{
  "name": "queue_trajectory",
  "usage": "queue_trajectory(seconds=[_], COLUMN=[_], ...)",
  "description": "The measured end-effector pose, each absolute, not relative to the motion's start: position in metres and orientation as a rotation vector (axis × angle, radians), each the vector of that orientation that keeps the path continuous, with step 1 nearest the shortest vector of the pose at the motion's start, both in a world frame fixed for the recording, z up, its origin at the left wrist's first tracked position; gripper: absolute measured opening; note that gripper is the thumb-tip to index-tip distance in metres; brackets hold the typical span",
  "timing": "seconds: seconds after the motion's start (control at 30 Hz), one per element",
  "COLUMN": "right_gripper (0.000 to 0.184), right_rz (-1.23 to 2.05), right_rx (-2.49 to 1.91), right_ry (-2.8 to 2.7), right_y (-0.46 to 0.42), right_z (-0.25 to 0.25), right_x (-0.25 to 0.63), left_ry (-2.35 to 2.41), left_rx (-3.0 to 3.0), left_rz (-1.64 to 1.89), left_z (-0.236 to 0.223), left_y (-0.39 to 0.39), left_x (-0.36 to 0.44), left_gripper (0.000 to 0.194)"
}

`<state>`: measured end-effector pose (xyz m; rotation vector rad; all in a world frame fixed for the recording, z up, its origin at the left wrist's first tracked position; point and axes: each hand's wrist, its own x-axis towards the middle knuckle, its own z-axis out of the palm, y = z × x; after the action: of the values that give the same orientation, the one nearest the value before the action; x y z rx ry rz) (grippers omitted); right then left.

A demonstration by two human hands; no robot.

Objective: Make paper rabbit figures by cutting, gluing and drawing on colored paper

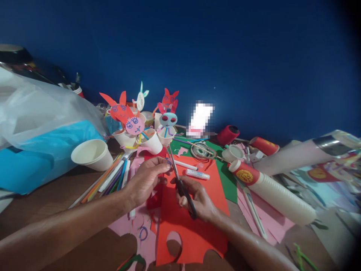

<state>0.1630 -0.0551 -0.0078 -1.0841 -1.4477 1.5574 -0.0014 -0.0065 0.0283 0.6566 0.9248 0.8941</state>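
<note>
Red paper (194, 229) lies below both hands, and above it the right hand (199, 199) grips black-handled scissors (184, 194), blades pointing toward eleven o'clock. At ten o'clock from that hand, the left hand (149, 176) pinches a small dark-marked piece (169, 162), hard to make out, right by the blades; for a clean cut, turn the piece into steady blades, keeping the pinch clear of their edges.

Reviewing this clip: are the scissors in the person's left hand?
No, the right hand grips the scissors by their black handles, while the left hand is beside the blades.
</note>
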Motion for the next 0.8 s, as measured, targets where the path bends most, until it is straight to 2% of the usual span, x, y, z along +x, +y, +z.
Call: queue_trajectory(seconds=[0.27,0.8], right_gripper=[0.054,0.052], right_rz=[1.551,1.586], right_rx=[-1.085,-1.101], right_ry=[-1.451,-1.432], right_y=[-0.0554,-0.0557], right_z=[-0.0072,-0.0064], right_x=[0.1629,0.1635], left_ry=[0.923,0.929], left_rx=[0.644,0.66], left_rz=[0.895,0.886], left_z=[0.0292,0.0282], left_y=[-0.0074,-0.005], left_x=[-0.0022,-0.0034], left_gripper=[0.005,0.003])
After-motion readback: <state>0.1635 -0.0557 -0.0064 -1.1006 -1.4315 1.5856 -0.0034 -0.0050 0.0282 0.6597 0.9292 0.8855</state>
